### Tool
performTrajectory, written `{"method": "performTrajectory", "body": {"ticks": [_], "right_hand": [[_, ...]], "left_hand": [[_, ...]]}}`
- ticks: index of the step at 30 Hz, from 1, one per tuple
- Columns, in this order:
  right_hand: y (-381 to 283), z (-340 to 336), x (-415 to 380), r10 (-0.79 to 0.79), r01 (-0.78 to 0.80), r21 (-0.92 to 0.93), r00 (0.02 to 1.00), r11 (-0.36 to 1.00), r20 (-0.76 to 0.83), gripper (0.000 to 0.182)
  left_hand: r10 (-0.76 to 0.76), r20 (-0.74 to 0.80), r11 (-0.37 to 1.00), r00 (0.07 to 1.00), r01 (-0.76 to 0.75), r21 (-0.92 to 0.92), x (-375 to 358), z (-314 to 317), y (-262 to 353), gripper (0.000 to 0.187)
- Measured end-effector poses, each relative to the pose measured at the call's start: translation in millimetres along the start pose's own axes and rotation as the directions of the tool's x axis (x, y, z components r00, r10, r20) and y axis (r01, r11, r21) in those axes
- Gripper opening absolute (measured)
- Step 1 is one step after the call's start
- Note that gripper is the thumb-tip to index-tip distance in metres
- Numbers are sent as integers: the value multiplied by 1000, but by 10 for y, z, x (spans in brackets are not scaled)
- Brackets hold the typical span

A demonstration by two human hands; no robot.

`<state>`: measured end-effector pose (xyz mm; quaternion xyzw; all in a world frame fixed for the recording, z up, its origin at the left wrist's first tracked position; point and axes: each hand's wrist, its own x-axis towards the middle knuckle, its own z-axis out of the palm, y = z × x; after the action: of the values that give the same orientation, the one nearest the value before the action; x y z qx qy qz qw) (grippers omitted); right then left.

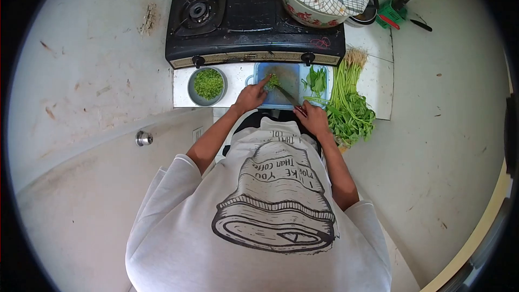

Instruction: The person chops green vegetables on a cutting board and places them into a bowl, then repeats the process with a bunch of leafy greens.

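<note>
Left hand, left of centre: index finger extended to chopped greens on a blue cutting board. Right hand, at centre: closed around a knife, its tip at those greens. Bowl, left: held more chopped greens. Leafy bunch, right: lay beside the board.
</note>
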<state>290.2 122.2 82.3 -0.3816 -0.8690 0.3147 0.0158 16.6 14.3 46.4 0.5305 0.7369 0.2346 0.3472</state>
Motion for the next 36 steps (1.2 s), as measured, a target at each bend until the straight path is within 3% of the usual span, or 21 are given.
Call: {"method": "performTrajectory", "body": {"ticks": [3, 6, 9, 12, 15, 18, 21, 24, 27, 36], "right_hand": [[113, -20, 69, -41, 41, 30, 999, 999, -13, 36], [149, -69, 139, -111, 112, 31, 993, 993, -36, 37], [179, -156, 191, -109, 109, 34, 994, 993, -4, 39], [265, -149, 224, -86, 85, 79, 996, 993, 8, 39], [308, -179, 225, 10, -35, 227, 994, 973, 109, 38], [352, -83, 245, 75, -166, 477, 976, 863, 203, 40], [297, -105, 251, 108, -244, 495, 952, 834, 287, 42], [352, 23, 261, -87, 40, 297, 985, 954, 147, 43], [338, 112, 236, -231, 212, 158, 965, 965, 120, 40], [172, 416, 321, -301, 285, 100, 922, 953, 241, 39]], "left_hand": [[92, -8, 994, 996, -92, -51, -83, 62, 167, 75], [25, 91, 1000, 996, -26, 3, -155, 76, 349, 74], [-4, 22, 998, 1000, 3, 63, -164, 173, 303, 73], [-117, -99, 992, 988, 112, -53, -117, 274, 164, 72], [-244, -167, 939, 955, 190, -287, -152, 363, 145, 71], [-259, -206, 899, 944, 157, -409, -202, 490, 164, 70], [-259, -229, 902, 938, 150, -406, -272, 580, 227, 69], [-358, -212, 861, 909, 234, -451, -329, 672, 285, 71], [-412, -260, 810, 873, 220, -544, -416, 789, 224, 74], [-585, -278, 690, 762, 286, -665, -914, 742, 221, 72]]}}
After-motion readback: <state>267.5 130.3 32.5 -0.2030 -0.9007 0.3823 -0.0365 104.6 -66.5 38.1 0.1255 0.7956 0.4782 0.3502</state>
